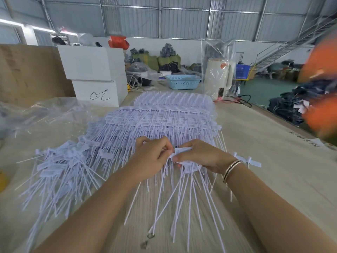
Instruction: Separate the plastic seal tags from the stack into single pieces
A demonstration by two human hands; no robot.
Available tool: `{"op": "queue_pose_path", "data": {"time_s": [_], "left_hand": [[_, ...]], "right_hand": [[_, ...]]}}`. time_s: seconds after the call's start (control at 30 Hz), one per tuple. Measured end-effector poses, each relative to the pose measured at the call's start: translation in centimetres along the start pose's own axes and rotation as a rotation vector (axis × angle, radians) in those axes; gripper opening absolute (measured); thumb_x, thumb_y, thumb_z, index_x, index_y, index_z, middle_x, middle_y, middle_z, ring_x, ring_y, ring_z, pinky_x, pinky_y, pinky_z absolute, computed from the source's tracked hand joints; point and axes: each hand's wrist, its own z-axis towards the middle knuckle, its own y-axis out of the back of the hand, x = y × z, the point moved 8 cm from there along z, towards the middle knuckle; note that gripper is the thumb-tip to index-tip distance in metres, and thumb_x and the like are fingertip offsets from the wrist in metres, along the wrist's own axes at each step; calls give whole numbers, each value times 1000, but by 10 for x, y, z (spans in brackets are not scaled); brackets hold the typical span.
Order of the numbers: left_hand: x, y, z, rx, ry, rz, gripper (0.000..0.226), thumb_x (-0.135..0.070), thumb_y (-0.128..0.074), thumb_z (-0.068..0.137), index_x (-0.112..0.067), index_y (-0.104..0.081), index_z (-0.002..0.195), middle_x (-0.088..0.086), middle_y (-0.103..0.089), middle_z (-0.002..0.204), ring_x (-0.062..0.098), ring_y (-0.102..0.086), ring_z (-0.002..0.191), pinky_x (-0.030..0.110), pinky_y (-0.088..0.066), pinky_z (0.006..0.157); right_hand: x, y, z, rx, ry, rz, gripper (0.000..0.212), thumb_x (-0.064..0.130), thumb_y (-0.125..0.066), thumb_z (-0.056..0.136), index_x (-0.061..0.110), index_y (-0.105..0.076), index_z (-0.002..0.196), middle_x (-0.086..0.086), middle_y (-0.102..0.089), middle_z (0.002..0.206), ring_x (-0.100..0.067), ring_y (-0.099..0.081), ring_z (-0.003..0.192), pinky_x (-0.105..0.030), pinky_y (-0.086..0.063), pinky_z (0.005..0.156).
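Your left hand (153,156) and right hand (198,156) both pinch one strip of seal tags (182,149) (tails hanging toward you) at the near edge of the stack (164,117) on the surface (264,143).

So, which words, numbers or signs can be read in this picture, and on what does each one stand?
Handwritten black mark on the lower white box: perhaps "CL", not sure.
Dark writing on the table: blurred, unreadable.
Print on the seal tags: too small to read.
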Motion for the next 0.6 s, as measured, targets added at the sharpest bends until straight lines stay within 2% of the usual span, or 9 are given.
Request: {"op": "queue_pose_path", "data": {"time_s": [0.07, 0.17, 0.23, 0.27, 0.33, 0.4, 0.47, 0.53, 0.6], "left_hand": [[3, 0, 2, 1, 31, 49, 14, -31, -50, 96, -37, -47, 83, -15, -55, 60, -10, -49, 68, 24, -15, 82], [3, 2, 4, -7, 73, 66, 23, -35, -47, 95, -37, -44, 72, -14, -51, 55, -9, -45, 60, 27, -20, 82], [6, 2, 4, 12, 122, -94, 25, -33, -54, 94, -33, -49, 70, -11, -51, 54, -3, -41, 48, 25, -30, 68], [10, 2, 4, 17, 167, -218, 23, -31, -55, 93, -29, -53, 71, -9, -51, 54, 0, -39, 45, 23, -31, 58], [13, 4, 3, 6, 254, -440, 22, -26, -55, 94, -18, -55, 74, -3, -46, 58, 6, -36, 48, 22, -27, 51], [14, 6, 2, -43, 323, -610, 23, -22, -53, 95, -14, -53, 73, 0, -42, 61, 7, -35, 53, 19, -27, 50], [15, 5, -1, -96, 394, -746, 26, -24, -52, 95, -17, -52, 70, -8, -45, 59, 2, -39, 54, 16, -29, 53], [17, 3, -4, -133, 448, -837, 28, -27, -52, 95, -21, -52, 68, -15, -49, 57, -3, -44, 55, 20, -31, 61], [17, -1, -3, -139, 467, -857, 29, -28, -52, 95, -23, -54, 67, -16, -50, 57, -4, -46, 56, 20, -33, 63]], "right_hand": [[0, 1, 1, -7, -5, 1, 34, 26, -77, 76, -3, -69, 90, -18, -58, 80, -23, -51, 77, -34, -36, 74], [4, 1, 2, -15, 29, 28, 32, 24, -76, 77, -3, -68, 89, -16, -58, 80, -22, -52, 76, -34, -36, 72], [7, 0, 2, -14, 79, 63, 33, 24, -76, 77, -5, -67, 89, -14, -58, 79, -22, -52, 75, -34, -37, 72], [10, 0, 2, -18, 114, 92, 28, 23, -75, 77, -3, -67, 87, -12, -59, 76, -20, -53, 73, -31, -39, 71], [19, -1, -1, -24, 199, 163, 13, 19, -74, 80, 9, -68, 74, -2, -59, 66, -14, -53, 64, -23, -40, 64], [26, 1, -2, -59, 267, 210, 18, 19, -72, 82, 13, -63, 68, -5, -54, 62, -17, -48, 60, -25, -37, 60], [31, 2, -3, -117, 321, 256, 23, 18, -71, 83, 3, -60, 71, -16, -47, 64, -22, -41, 61, -29, -33, 61], [34, 4, -2, -157, 360, 292, 32, 16, -70, 84, -12, -54, 77, -21, -43, 67, -25, -37, 63, -30, -31, 61], [35, 4, -3, -177, 380, 283, 32, 16, -70, 84, -12, -55, 77, -19, -44, 66, -24, -39, 61, -28, -33, 58]]}}
